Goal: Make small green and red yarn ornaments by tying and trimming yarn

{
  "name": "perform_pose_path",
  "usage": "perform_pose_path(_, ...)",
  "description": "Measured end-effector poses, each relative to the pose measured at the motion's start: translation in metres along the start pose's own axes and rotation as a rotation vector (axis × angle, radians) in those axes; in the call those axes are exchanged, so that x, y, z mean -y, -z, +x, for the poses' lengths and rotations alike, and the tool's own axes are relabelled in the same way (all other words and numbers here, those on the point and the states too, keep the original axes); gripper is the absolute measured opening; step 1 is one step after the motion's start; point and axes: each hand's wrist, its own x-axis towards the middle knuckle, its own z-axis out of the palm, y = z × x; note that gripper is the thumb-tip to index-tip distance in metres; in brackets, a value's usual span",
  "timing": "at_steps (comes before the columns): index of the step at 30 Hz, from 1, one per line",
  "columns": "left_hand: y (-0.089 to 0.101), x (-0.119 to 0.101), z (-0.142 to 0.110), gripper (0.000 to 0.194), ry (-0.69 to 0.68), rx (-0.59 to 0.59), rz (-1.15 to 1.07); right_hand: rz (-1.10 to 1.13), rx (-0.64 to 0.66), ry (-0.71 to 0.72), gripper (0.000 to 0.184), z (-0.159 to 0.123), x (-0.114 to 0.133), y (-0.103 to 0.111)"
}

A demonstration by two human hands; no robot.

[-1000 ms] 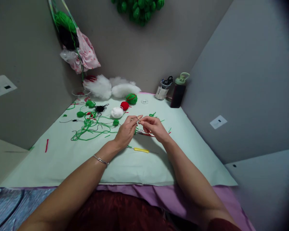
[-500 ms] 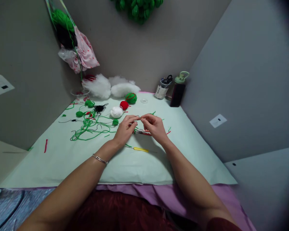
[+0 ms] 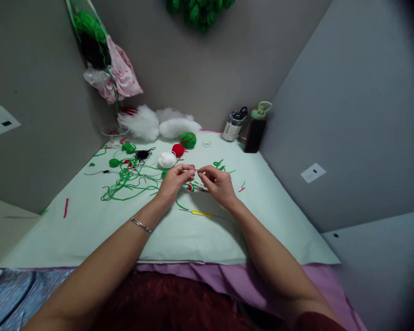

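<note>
Over the middle of the table my left hand (image 3: 174,183) is closed, thumb and fingers pinching a thin dark strand (image 3: 193,167) that looks like yarn. My right hand (image 3: 221,186) is closed too, its fingertips pinched close beside the left ones at the same strand; the exact hold is too small to see. Beneath the hands lie a small red and green crocheted piece (image 3: 191,187) and scissors (image 3: 203,189), partly covered by the right hand. Nearer to me rests a crochet hook with a yellow handle (image 3: 202,213), a green strand by its tip.
Tangled green yarn (image 3: 124,195) and a black yarn bundle (image 3: 143,155) spread at left. White (image 3: 167,160), red (image 3: 178,150) and green yarn balls (image 3: 188,140) sit behind the hands, before white stuffing (image 3: 179,128). A pen holder (image 3: 231,130) and a bottle (image 3: 255,134) stand back right.
My left hand has shifted slightly left and tilted, and the fingertips of both hands have moved a little. The red and green piece under them now shows more.
</note>
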Motion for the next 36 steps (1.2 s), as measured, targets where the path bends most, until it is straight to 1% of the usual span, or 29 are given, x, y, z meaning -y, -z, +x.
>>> perform_pose_path(8, 0.001, -0.003, -0.001, 0.021, 0.057, 0.028, -0.051, -0.162, -0.001, 0.067, 0.016, -0.003, 0.004, -0.001)
perform_pose_path(11, 0.003, -0.003, 0.000, 0.017, 0.080, 0.026, -0.071, -0.170, -0.035, 0.027, 0.016, -0.001, 0.000, 0.000)
perform_pose_path(13, 0.004, -0.003, 0.001, 0.014, 0.077, 0.019, -0.086, -0.123, -0.099, -0.049, 0.015, 0.003, -0.006, 0.003)
perform_pose_path(16, 0.006, -0.005, 0.003, 0.012, 0.072, 0.014, -0.138, 0.033, -0.208, -0.194, 0.015, 0.012, -0.019, 0.011)
perform_pose_path(19, 0.010, -0.012, 0.006, 0.012, 0.065, -0.011, -0.181, 0.218, -0.295, -0.324, 0.016, 0.021, -0.032, 0.022)
perform_pose_path(22, 0.017, -0.023, 0.007, 0.013, 0.026, -0.044, -0.204, 0.388, -0.369, -0.414, 0.019, 0.027, -0.044, 0.033)
perform_pose_path(25, 0.026, -0.033, 0.005, 0.011, -0.026, -0.040, -0.185, 0.573, -0.419, -0.505, 0.024, 0.030, -0.054, 0.044)
perform_pose_path(27, 0.033, -0.038, 0.000, 0.009, -0.049, -0.016, -0.113, 0.711, -0.443, -0.567, 0.027, 0.031, -0.059, 0.051)
perform_pose_path(30, 0.041, -0.042, -0.009, 0.006, -0.062, 0.035, 0.060, 0.925, -0.469, -0.626, 0.027, 0.033, -0.063, 0.058)
perform_pose_path(32, 0.045, -0.042, -0.016, 0.005, -0.069, 0.091, 0.192, 1.050, -0.455, -0.651, 0.025, 0.034, -0.062, 0.062)
perform_pose_path(34, 0.048, -0.042, -0.023, 0.003, -0.060, 0.147, 0.303, 1.139, -0.411, -0.643, 0.023, 0.036, -0.060, 0.064)
perform_pose_path(36, 0.049, -0.041, -0.028, 0.003, -0.028, 0.177, 0.337, 1.183, -0.383, -0.604, 0.023, 0.037, -0.058, 0.065)
